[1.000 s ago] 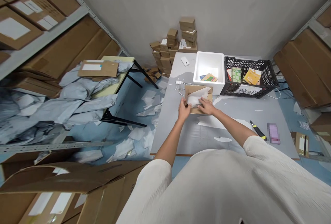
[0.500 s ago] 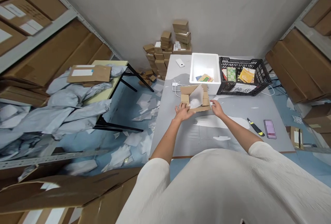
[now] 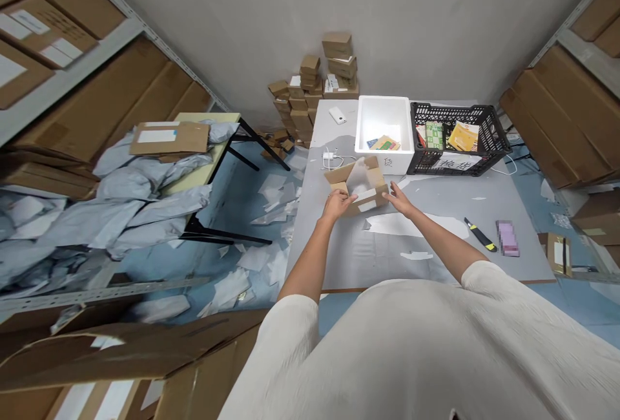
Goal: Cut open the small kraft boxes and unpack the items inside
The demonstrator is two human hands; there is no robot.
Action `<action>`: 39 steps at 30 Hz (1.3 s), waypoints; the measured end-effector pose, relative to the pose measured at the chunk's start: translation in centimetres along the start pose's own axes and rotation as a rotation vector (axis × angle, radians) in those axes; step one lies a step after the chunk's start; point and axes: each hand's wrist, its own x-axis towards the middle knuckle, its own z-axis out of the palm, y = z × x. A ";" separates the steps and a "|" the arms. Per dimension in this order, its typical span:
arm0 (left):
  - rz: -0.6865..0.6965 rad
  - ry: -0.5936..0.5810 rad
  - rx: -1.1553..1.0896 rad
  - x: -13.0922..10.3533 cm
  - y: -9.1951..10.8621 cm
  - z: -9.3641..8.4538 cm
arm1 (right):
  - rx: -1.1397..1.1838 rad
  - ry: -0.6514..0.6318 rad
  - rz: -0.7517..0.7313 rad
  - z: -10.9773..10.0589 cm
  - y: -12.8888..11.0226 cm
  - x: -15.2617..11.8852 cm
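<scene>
A small open cardboard box (image 3: pixel 378 199) is tilted on the grey table, its near side showing white labels. White paper (image 3: pixel 357 178) stands up inside it; whatever lies beneath cannot be seen. My left hand (image 3: pixel 338 204) grips the box's near left side, thumb on the front. At the right end, my right hand (image 3: pixel 400 200) has its thumb against the box and its fingers by the corner. A white foam bin (image 3: pixel 385 163) with flat colourful packets stands just behind the box.
A black plastic crate (image 3: pixel 421 163) holds several packets. A utility knife (image 3: pixel 480 235) and a purple blurred item (image 3: pixel 507 239) lie at the right. A white phone (image 3: pixel 338 115) and a charger (image 3: pixel 329 156) are at the left. Grey parcels (image 3: pixel 92 220) cover a side table.
The box has been turned and tipped, so its labelled near side now faces me. My right hand has moved left onto the box; my left hand has shifted slightly.
</scene>
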 end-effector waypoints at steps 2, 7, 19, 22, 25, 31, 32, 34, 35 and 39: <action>0.006 -0.001 -0.048 -0.7 -0.2 0.4 | 0.000 -0.010 0.008 0.1 0.3 -0.3; -0.061 0.267 -0.185 -2.1 -0.5 2.4 | -0.079 0.163 0.016 -0.7 2.3 -1.3; -0.057 0.292 -0.115 -1.6 7.4 6.8 | -0.095 0.391 -0.061 -7.0 3.9 -5.7; -0.052 0.250 -0.076 -1.3 11.1 8.1 | -0.086 0.457 -0.071 -10.1 4.4 -7.0; -0.015 0.220 -0.069 -1.1 14.9 10.5 | -0.070 0.529 -0.111 -13.8 5.3 -8.8; 0.141 0.083 -0.077 -0.8 23.2 17.4 | -0.119 0.746 -0.086 -22.6 7.3 -13.9; 0.170 0.062 -0.073 -0.8 24.7 18.7 | -0.139 0.788 -0.082 -24.2 7.7 -14.7; 0.234 0.027 -0.066 -0.8 27.7 21.4 | -0.162 0.858 -0.089 -27.4 8.6 -16.4; 0.266 0.013 -0.065 -0.7 29.2 22.8 | -0.161 0.888 -0.095 -29.1 9.1 -17.2; 0.387 -0.062 -0.058 -0.6 35.5 28.8 | -0.132 1.012 -0.077 -35.7 11.8 -20.4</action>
